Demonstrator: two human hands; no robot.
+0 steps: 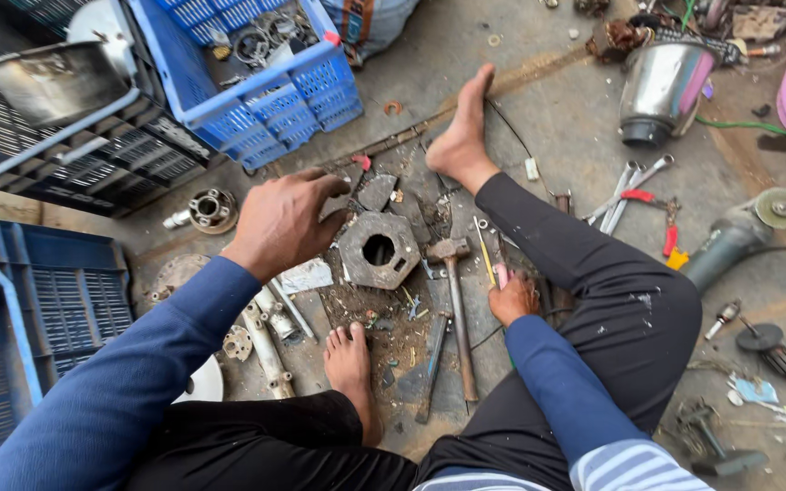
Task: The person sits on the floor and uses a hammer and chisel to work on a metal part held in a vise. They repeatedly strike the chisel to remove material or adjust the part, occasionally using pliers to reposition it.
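Note:
I sit on a concrete floor with my bare feet out in front. My left hand [284, 218] reaches forward, fingers curled down beside a grey hexagonal metal block [378, 249] with a hole in its middle; whether it grips anything is hidden. My right hand [513, 296] rests low by my right knee, fingers closed around a small pink-handled tool [500, 274]. A hammer [456, 300] with a metal handle lies between the two hands, head toward the block.
Blue plastic crates [266, 91] stand at the far left, one [11, 318] at my left side. Wrenches [629, 186], red-handled pliers [669, 227], an angle grinder [740, 235] and a steel vessel [661, 91] lie to the right. Metal pipe fittings [266, 341] lie by my left foot.

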